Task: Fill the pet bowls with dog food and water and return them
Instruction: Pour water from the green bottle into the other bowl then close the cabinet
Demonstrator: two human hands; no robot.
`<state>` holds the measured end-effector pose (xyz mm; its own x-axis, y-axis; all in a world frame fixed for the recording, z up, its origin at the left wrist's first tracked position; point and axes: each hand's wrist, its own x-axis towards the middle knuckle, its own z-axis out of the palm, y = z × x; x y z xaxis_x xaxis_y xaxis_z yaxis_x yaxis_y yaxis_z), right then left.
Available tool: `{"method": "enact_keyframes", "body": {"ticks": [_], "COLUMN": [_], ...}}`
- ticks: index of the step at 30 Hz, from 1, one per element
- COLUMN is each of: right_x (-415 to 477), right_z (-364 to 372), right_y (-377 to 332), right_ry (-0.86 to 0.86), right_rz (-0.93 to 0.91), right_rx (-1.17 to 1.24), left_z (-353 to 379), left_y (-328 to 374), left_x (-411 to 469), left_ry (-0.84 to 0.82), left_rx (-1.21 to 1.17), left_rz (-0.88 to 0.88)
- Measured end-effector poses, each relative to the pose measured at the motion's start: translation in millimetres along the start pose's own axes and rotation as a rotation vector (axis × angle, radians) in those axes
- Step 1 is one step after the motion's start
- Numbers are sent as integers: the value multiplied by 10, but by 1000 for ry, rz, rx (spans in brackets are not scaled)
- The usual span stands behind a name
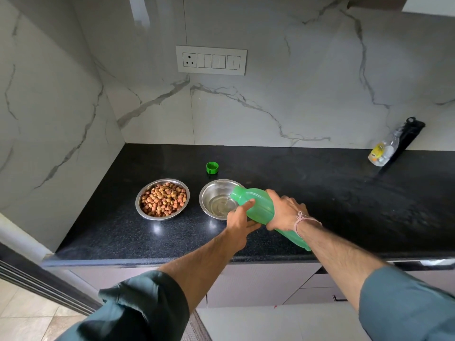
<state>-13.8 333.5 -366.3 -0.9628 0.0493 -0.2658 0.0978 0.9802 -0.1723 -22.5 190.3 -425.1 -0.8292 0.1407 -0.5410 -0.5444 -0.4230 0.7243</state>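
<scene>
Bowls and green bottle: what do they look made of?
The kibble bowl and the water bowl look like polished stainless steel: silvery, with mirror-like glints on rims and walls. The green bottle is probably plastic: uniform green, faintly translucent, soft sheen.

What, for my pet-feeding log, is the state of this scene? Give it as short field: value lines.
surface: black countertop
food bowl: steel, filled with kibble, left of the water bowl
water bowl: steel, a little water in the bottom
green bottle: tilted, mouth over the water bowl, pouring a thin stream
green cap: off, on the countertop behind the bowls
left hand: grips the bottle near its neck
right hand: grips the bottle's middle
other: clear bottle leaning by the wall, far right
</scene>
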Motion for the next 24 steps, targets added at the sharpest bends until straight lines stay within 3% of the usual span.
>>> {"method": "enact_keyframes", "body": {"ticks": [24], "right_x": [25], "right_z": [-88], "right_y": [6], "right_ry": [-46], "right_rz": [-17], "right_rx": [-15], "left_z": [22], "left_y": [-19], "left_x": [23], "left_ry": [7], "left_rx": [-1], "left_rz": [-1]}}
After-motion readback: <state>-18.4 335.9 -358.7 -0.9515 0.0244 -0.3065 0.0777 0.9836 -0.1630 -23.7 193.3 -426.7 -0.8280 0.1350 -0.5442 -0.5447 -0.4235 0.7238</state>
